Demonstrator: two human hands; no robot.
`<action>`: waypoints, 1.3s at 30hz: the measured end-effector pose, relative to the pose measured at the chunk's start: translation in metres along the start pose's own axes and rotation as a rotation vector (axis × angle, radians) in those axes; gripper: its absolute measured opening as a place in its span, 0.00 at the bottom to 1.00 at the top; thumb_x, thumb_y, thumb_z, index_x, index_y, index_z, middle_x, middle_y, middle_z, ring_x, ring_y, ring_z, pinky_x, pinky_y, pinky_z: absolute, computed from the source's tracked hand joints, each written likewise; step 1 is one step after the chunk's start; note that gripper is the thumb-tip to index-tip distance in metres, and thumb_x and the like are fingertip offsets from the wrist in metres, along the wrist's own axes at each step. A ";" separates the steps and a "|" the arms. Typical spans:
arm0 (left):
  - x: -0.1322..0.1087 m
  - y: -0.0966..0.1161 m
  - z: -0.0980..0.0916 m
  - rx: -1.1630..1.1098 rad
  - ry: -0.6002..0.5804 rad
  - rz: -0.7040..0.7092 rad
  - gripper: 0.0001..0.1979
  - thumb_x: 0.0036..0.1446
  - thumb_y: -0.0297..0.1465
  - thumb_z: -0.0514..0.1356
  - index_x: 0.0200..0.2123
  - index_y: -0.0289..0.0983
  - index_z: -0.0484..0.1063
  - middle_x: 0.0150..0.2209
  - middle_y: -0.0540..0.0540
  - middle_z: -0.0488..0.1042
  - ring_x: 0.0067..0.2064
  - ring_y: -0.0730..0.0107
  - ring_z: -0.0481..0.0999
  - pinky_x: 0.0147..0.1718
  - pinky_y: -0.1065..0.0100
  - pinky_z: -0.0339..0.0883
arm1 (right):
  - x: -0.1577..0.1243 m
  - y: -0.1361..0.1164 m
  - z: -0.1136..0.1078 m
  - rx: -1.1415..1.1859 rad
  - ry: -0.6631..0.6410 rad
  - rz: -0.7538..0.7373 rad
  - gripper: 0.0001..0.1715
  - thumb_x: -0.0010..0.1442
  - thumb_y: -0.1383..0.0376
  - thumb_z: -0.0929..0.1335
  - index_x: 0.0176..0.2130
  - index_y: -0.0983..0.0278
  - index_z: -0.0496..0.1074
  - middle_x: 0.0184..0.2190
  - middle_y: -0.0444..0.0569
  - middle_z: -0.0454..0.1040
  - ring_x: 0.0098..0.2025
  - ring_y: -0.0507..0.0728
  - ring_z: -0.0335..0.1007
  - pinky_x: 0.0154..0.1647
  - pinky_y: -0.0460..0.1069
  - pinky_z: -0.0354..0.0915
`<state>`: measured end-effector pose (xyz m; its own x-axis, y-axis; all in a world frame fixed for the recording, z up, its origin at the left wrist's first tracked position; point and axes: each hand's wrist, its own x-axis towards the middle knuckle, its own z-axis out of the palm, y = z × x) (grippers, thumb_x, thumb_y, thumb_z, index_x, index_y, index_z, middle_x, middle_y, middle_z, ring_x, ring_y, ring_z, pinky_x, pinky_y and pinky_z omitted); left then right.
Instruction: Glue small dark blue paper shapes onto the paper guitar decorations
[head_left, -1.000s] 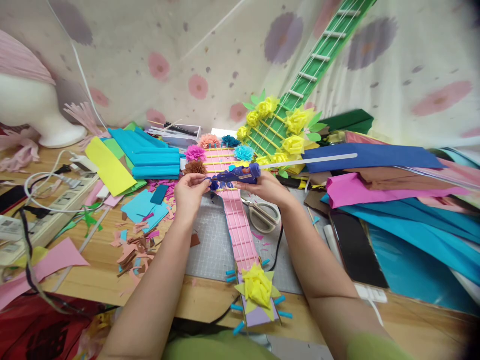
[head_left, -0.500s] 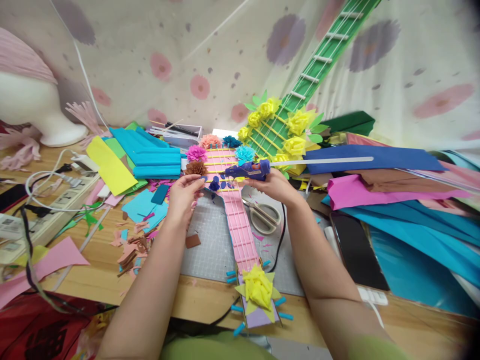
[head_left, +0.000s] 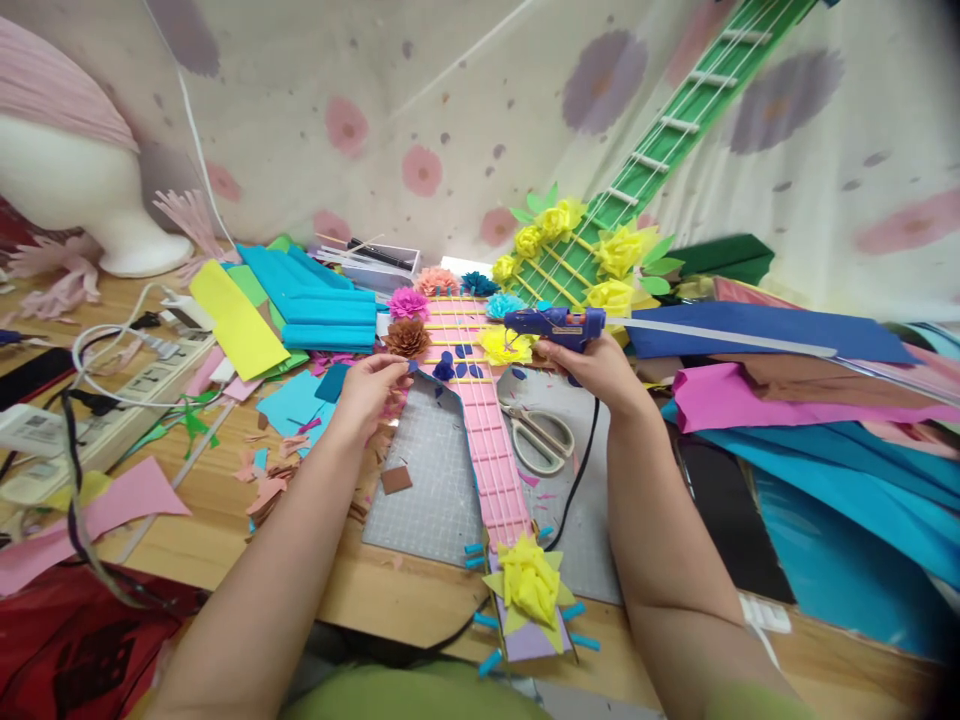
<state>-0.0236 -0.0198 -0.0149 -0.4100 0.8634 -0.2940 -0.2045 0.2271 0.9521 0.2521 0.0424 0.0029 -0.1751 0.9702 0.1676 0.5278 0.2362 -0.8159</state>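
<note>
In my left hand (head_left: pixel 375 393), thumb and fingertips pinch a small dark blue paper petal (head_left: pixel 412 368). My right hand (head_left: pixel 601 372) is wrapped round a blue glue gun (head_left: pixel 559 325), its nozzle pointing left and a long white glue stick (head_left: pixel 720 335) out of its back. Between and below the hands lies a pink paper guitar (head_left: pixel 491 440) with white strings. Flowers ring its body, among them a brown one (head_left: pixel 407 340), a magenta one (head_left: pixel 409 303) and a yellow one (head_left: pixel 506 346). Loose blue petals (head_left: pixel 463 351) rest on it beside a partly formed blue flower (head_left: pixel 444 367).
Scissors (head_left: pixel 541 440) lie on the grey cutting mat (head_left: pixel 427 500). Behind leans a green guitar (head_left: pixel 637 165) with yellow flowers. Crepe paper (head_left: pixel 795 395) and a phone (head_left: pixel 731 515) are at right. Paper scraps (head_left: pixel 274 490) and a power strip (head_left: pixel 142 410) are at left.
The glue gun in my right hand has moved right, away from my left hand, uncovering the yellow flower. My left hand still pinches the petal. The whole view has shifted slightly.
</note>
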 end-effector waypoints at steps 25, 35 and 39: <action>0.023 0.006 0.020 1.052 -0.069 0.411 0.06 0.50 0.29 0.63 0.32 0.41 0.81 0.38 0.43 0.81 0.41 0.57 0.78 0.40 0.62 0.67 | 0.000 0.004 0.007 -0.038 0.021 0.078 0.26 0.47 0.45 0.72 0.20 0.63 0.65 0.16 0.44 0.65 0.19 0.49 0.57 0.19 0.47 0.56; 0.023 0.012 0.022 1.108 -0.176 0.313 0.10 0.54 0.34 0.62 0.37 0.39 0.81 0.41 0.45 0.81 0.41 0.64 0.78 0.36 0.69 0.67 | 0.000 0.003 0.007 -0.024 0.032 0.090 0.27 0.45 0.45 0.72 0.19 0.63 0.64 0.15 0.44 0.64 0.18 0.49 0.56 0.18 0.47 0.55; 0.026 0.010 0.022 1.066 -0.190 0.311 0.10 0.54 0.33 0.61 0.36 0.38 0.81 0.39 0.46 0.82 0.38 0.66 0.78 0.34 0.70 0.66 | 0.001 0.005 0.006 -0.001 0.041 0.065 0.26 0.46 0.45 0.72 0.21 0.63 0.66 0.16 0.44 0.66 0.19 0.49 0.57 0.19 0.47 0.55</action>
<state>-0.0166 0.0143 -0.0114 -0.1505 0.9835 -0.1002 0.7840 0.1805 0.5939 0.2494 0.0442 -0.0048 -0.1066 0.9848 0.1368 0.5379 0.1729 -0.8251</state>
